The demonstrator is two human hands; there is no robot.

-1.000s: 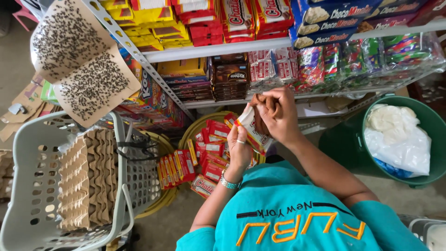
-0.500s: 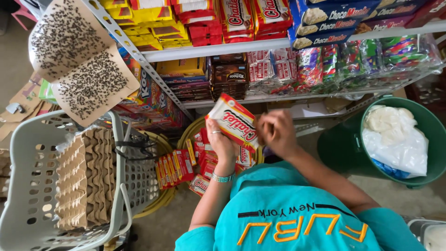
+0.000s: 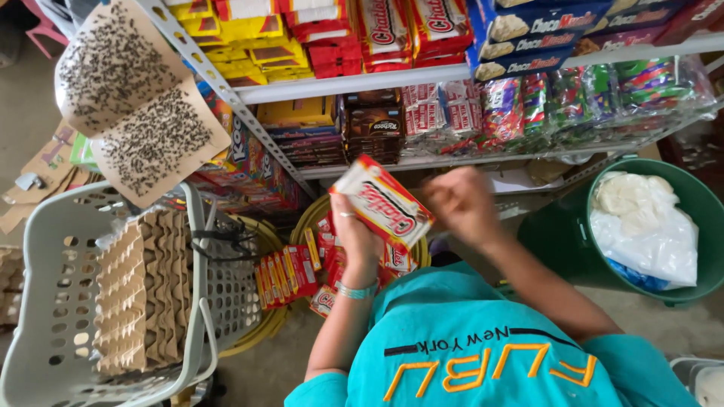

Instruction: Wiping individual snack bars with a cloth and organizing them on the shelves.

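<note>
My left hand (image 3: 359, 243), with a ring and a bracelet on it, holds up a red and white snack packet (image 3: 385, 206), tilted, in front of the lower shelf. My right hand (image 3: 461, 205) is just right of the packet and apart from it. It is blurred, its fingers look curled, and I see nothing in it. Below both hands a round yellow basket (image 3: 305, 218) holds several more red packets (image 3: 289, 271).
A metal shelf rack (image 3: 347, 81) stacked with boxed and bagged snacks fills the top. On the left a grey plastic basket (image 3: 47, 301) holds egg cartons (image 3: 143, 295). Sticky paper covered in flies (image 3: 136, 113) hangs at upper left. A green bucket (image 3: 558, 241) with white bags stands at right.
Both hands were together at the packet a second ago. My left hand has since lifted the packet higher and tilted it, and my right hand has come off it to the right.
</note>
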